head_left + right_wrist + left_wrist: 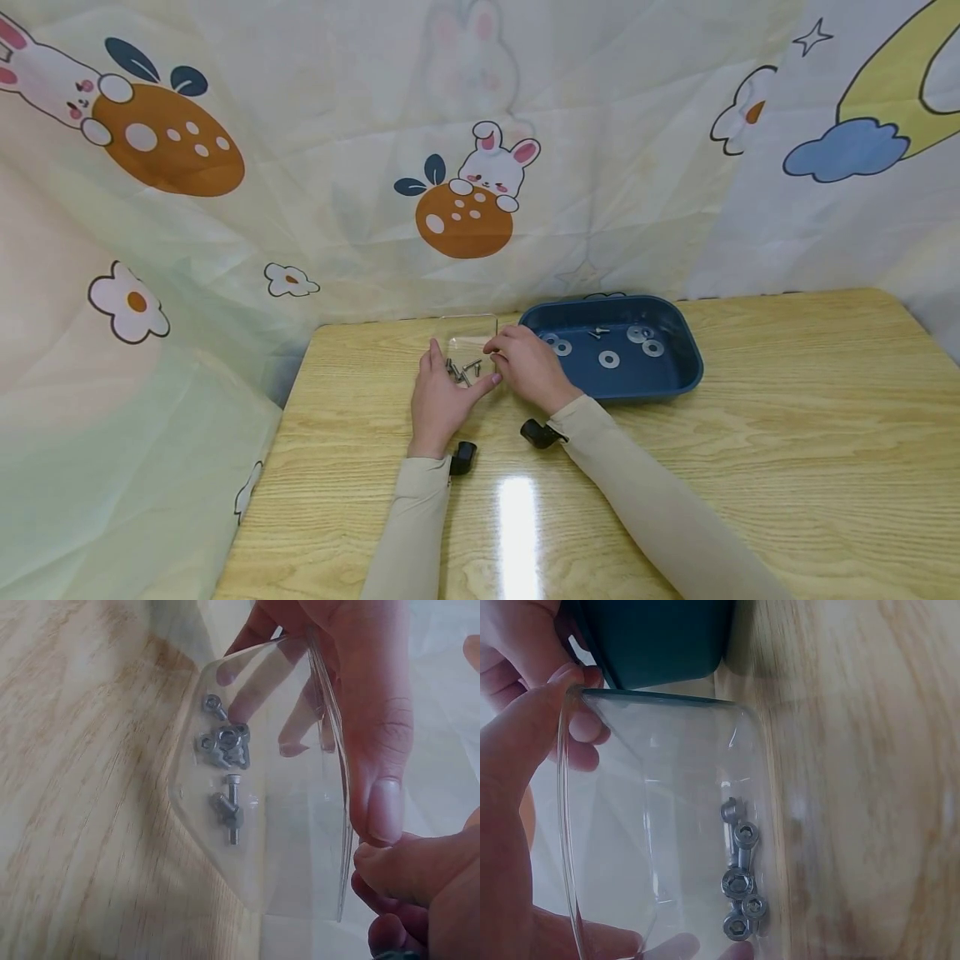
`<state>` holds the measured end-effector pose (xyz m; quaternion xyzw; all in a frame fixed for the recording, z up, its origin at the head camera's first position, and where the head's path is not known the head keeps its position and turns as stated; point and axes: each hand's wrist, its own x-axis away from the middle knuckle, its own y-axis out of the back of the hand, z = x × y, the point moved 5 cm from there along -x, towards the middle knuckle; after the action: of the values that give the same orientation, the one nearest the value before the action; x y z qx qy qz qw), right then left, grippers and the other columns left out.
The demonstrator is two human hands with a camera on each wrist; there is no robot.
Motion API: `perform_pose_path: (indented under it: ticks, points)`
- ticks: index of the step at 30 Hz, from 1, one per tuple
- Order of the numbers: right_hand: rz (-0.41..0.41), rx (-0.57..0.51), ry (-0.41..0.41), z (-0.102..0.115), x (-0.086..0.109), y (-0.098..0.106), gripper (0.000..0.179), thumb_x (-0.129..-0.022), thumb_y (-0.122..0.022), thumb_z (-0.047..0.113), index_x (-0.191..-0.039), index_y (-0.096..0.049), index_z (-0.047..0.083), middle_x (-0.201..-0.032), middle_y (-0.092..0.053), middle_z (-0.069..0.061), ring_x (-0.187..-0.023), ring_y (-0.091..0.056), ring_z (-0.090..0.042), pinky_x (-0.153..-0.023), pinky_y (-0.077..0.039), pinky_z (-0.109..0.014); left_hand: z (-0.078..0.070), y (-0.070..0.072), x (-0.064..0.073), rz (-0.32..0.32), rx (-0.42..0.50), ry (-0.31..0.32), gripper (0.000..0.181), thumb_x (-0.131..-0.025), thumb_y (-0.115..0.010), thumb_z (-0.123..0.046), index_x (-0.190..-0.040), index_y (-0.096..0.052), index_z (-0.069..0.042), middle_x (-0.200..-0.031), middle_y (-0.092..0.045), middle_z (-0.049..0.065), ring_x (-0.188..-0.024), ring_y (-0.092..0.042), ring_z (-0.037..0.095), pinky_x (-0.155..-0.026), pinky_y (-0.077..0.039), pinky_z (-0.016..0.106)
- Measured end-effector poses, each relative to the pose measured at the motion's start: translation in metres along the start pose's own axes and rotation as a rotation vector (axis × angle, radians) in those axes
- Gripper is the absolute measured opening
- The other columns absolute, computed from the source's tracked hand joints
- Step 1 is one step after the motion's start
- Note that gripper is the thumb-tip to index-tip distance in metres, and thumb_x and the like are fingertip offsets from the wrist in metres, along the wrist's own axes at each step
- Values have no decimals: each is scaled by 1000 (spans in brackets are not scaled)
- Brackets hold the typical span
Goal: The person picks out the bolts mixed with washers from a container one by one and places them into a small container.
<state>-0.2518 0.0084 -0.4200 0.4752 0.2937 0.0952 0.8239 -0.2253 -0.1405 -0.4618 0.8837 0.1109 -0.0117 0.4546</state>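
Note:
A clear plastic box (467, 321) stands on the table with several socket-head screws (737, 883) in its bottom. My left hand (441, 398) grips it, thumb at the near rim and fingers along the left side. Over the right rim, close to the left thumb, is my right hand (534, 367) with bent fingers. Whether its fingertips pinch anything is hidden. Just right of the box sits a blue tray (622, 387), holding several flat washers (609, 359) and at least one screw (598, 332).
The wooden table (787, 433) runs along a patterned cloth (360, 208) at its back edge. A black wrist camera (462, 457) is worn on the left wrist, another black camera (537, 433) on the right.

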Motion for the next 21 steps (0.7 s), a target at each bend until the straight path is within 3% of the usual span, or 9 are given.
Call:
perform_pose_path:
  ticks: [21]
  points:
    - [-83,-35,-48,-16,19,25,15,-87,-65,14,-101,-70,16,-95,-60,0,-88,-53,-18,-69,-48,-33,-3,2,1,3,15,-3,125,-60,-66,-74,-148,-14,-4,-145,-29,18,-122,-42,37,-93,-40,48]
